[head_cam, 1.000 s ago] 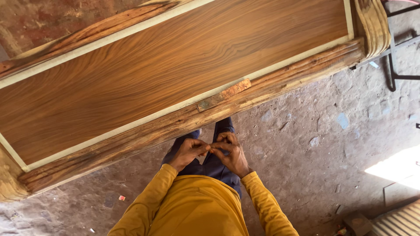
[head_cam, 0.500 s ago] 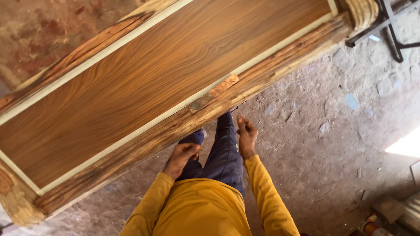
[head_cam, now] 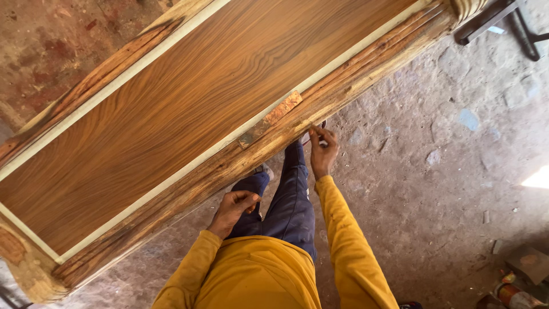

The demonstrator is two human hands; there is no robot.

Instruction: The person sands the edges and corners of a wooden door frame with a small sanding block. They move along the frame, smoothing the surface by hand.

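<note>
1. Wooden panel (head_cam: 189,109): large, long and rectangular, with brown wavy grain on its flat face; it runs slantwise across the upper part of the view and is propped clear of the floor.
2. Pale inlay strip (head_cam: 137,66): thin and cream-coloured, bordering the flat face inside the frame.
3. Carved frame rail (head_cam: 240,163): rough, ridged timber along the panel's near edge, directly in front of the person.
4. Sandpaper strip (head_cam: 270,119): small, worn and reddish-brown; it lies flat across the inlay and the near rail, just beside the right hand.
5. Right hand (head_cam: 323,151): raised to the underside of the near rail, its fingertips (head_cam: 315,133) touching the wood; the fingers are pinched narrow, and whether they grip anything small cannot be told.
6. Left hand (head_cam: 233,207): loosely curled close to the body below the rail, apart from the wood; its contents cannot be told.
7. Clothing: yellow long sleeves (head_cam: 343,240) and dark blue trousers (head_cam: 291,200).
8. Floor (head_cam: 434,171): rough, dusty concrete.
9. Black metal stand (head_cam: 503,17): on the floor at the upper right, beyond the panel's end.
</note>
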